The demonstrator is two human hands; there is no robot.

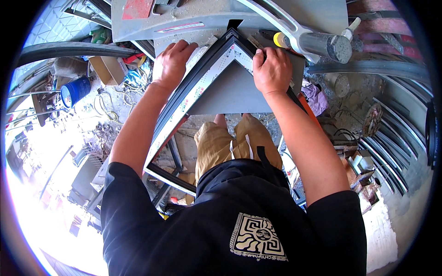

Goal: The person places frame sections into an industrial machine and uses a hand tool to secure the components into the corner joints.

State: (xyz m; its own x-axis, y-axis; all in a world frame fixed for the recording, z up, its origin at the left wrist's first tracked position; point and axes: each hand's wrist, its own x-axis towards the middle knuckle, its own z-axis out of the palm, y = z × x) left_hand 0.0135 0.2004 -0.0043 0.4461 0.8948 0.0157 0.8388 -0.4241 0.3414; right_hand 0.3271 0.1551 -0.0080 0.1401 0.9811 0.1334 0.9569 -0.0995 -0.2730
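Note:
A dark metal frame with white printed film on its face lies in front of me, one corner pointing away. That corner sits against a grey machine with a dusty flat top. My left hand is closed with curled fingers at the outer edge of the frame's left bar; its fingertips are partly hidden. On the right bar, close to the corner, my right hand is closed with its thumb toward the inside. Beyond the right hand is a silver cylinder on a metal arm, with a yellow round end.
A blue bucket and an open cardboard box stand on the left amid coiled cords. Long metal profiles lean at the right. A purple cloth lies beside the machine. More dark frame pieces are below, near my legs.

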